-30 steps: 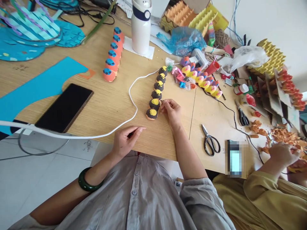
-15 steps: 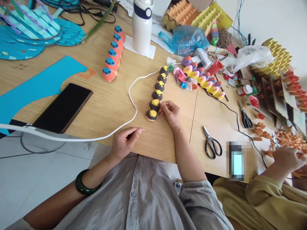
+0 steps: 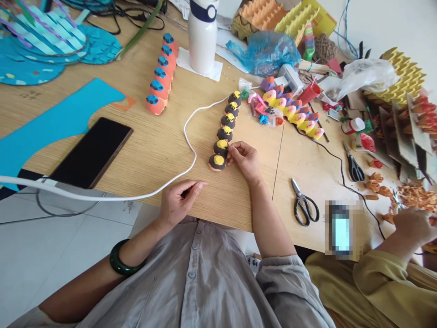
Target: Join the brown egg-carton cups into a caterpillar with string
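A row of black domes with yellow tops [image 3: 218,161] runs away from me on the wooden table. My right hand [image 3: 244,158] is beside the second-nearest dome, its thumb and fingertips pinched together at the dome's right side; whatever they hold is too small to make out. My left hand [image 3: 179,200] rests at the table's front edge with its fingers curled and thumb against them; anything inside is hidden. Left of the black row stands a row of orange domes with blue tops [image 3: 160,85]. A white cable [image 3: 186,132] curves between the two rows.
A dark phone [image 3: 91,152] and a blue cutout [image 3: 51,120] lie left. Black-handled scissors [image 3: 303,205] lie right. A white bottle [image 3: 202,41] stands at the back. Yellow and purple domes [image 3: 290,111] are back right. Another person's hand [image 3: 414,225] is at far right.
The view has shifted slightly, so things on the right appear a little farther right. Both hands keep nearly the same pose and place.
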### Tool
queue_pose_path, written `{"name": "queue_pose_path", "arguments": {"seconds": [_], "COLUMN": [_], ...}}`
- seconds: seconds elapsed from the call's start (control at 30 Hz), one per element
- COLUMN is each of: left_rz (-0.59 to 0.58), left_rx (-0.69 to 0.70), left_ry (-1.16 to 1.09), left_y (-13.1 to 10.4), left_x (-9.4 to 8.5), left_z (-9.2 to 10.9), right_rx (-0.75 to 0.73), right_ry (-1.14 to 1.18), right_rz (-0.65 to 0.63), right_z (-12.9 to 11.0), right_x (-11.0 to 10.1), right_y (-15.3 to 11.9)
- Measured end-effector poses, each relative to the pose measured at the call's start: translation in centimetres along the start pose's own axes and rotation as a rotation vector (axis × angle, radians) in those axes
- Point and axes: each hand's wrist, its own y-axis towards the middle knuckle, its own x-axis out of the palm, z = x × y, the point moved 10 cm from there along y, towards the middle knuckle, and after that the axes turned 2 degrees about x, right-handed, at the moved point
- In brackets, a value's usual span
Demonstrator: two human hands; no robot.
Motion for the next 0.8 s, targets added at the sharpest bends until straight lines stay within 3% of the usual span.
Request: {"name": "queue_pose_path", "arguments": {"seconds": [0.8], "left_rz": [0.011], "left_rx": [0.011], "left_ry": [0.007], "left_y": [-0.12], "left_x": [-0.1], "left_z": [0.24], "right_rx": [0.02], "right_ry": [0.009], "right_rz": [0.117], "right_z": [0.68], "right_x": [-0.25], "right_y": [0.43]}}
